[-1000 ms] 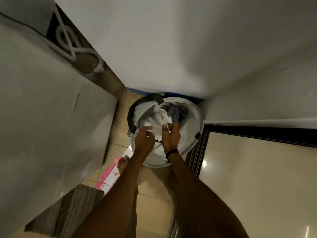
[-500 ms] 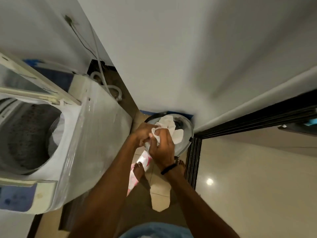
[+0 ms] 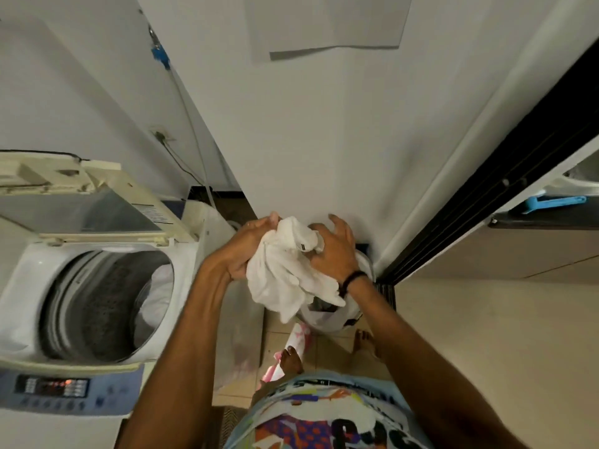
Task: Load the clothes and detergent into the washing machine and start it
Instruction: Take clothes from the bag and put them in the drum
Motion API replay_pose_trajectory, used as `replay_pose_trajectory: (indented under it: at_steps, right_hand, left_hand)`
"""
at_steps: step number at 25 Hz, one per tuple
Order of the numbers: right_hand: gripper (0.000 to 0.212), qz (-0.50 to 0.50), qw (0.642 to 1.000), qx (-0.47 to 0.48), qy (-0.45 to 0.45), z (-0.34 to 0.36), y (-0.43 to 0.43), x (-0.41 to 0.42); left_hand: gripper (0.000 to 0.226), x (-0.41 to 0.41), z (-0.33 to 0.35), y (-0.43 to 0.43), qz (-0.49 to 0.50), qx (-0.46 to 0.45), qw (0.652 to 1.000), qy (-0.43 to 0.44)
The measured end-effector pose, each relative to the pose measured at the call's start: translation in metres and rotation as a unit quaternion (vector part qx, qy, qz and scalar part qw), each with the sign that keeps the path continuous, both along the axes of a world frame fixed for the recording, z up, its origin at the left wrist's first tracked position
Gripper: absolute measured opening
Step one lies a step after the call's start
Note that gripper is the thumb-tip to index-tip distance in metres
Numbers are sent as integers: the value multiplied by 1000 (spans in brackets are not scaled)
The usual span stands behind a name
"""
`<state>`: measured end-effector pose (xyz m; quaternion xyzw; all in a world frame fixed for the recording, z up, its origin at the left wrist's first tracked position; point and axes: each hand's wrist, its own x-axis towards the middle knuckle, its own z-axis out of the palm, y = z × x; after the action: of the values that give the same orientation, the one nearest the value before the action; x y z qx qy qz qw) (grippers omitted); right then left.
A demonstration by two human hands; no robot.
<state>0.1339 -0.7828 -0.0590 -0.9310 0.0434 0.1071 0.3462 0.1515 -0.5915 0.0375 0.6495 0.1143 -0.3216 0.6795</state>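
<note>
White garment [image 3: 285, 273] is bunched and creased, soft cloth with a small dark label, held in the air over the pale laundry basket [image 3: 324, 322], just right of the open washing machine [image 3: 29, 286] with its round perforated drum. Left hand [image 3: 249, 244] clutches one side, right hand [image 3: 334, 251] curls into the other

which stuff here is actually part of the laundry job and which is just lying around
In the job:
white garment, gripped by left hand and right hand
washing machine, lid up
laundry basket below the garment

Lying about:
blue brush on the right-hand shelf
sheet of paper on the wall
</note>
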Motion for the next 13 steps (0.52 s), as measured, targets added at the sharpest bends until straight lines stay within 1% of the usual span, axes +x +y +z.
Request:
replay_pose_trajectory:
  at_steps: [1, 2, 3, 4, 5, 6, 7, 8, 9, 10, 11, 13]
  right_hand:
    - [34, 26, 998, 47, 18, 7, 3, 10]
    - [16, 15, 990, 137, 42, 16, 6, 15]
    - [8, -19, 968, 242, 67, 28, 12, 19]
    - [10, -57, 937, 334, 81, 38, 16, 23]
    - [15, -83, 909, 402, 75, 47, 19, 26]
    - [21, -90, 889, 445, 57, 58, 24, 30]
    - [23, -83, 875, 476, 44, 70, 29, 33]
    - [23, -65, 865, 495, 42, 83, 39, 35]
    - [24, -45, 859, 507, 45, 97, 50, 37]
    - [27, -21, 860, 508, 48, 112, 62, 40]
    - [29, 4, 864, 501, 51, 126, 75, 43]
    - [28, 55, 873, 483, 47, 157, 106, 47]
  left_hand:
    - [41, 1, 16, 8, -20, 2, 1000, -10]
    - [44, 2, 28, 19, -41, 4, 999, -29]
    - [42, 1, 41, 33, -63, 12, 996, -59]
    - [44, 2, 50, 49, -91, 42, 990, -98]
    - [51, 2, 61, 66, -111, 104, 979, -137]
    - [53, 0, 69, 83, -113, 177, 962, -174]
    - [47, -3, 76, 99, -99, 233, 946, -202]
    - [35, -7, 82, 116, -66, 255, 940, -217]
    - [22, -13, 89, 130, -31, 254, 940, -225]
    - [15, -20, 98, 141, 9, 250, 941, -230]
    - [17, -26, 108, 153, 51, 250, 936, -244]
    - [26, -38, 132, 180, 147, 255, 912, -285]
